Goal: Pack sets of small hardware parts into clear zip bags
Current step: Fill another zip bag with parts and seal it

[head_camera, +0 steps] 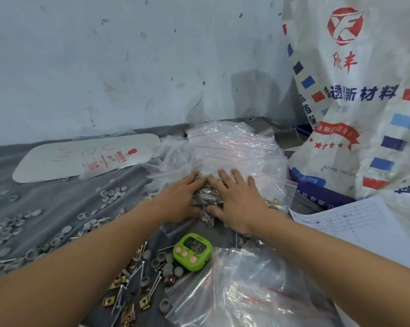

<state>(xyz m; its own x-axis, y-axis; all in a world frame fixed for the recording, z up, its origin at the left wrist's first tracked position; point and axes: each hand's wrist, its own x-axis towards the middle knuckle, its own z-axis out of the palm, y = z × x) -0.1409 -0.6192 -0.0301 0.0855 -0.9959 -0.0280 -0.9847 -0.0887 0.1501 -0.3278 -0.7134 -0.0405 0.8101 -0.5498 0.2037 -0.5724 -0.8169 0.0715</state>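
Observation:
A heap of clear zip bags (232,147) with red seal lines lies at the back of the grey table. At its near edge sits a filled bag of nails and caps (207,199). My left hand (178,201) and my right hand (237,201) lie on either side of this bag with fingers stretched forward, pressing on it. Loose nails and brass clips (128,291) lie near me, and grey round caps (112,194) are scattered to the left. A stack of empty zip bags (246,286) lies at the front right.
A green digital timer (192,251) stands just under my hands. A white card (86,156) lies at the back left. A large printed sack (355,95) stands at the right, with a paper sheet (355,220) in front of it. The wall is close behind.

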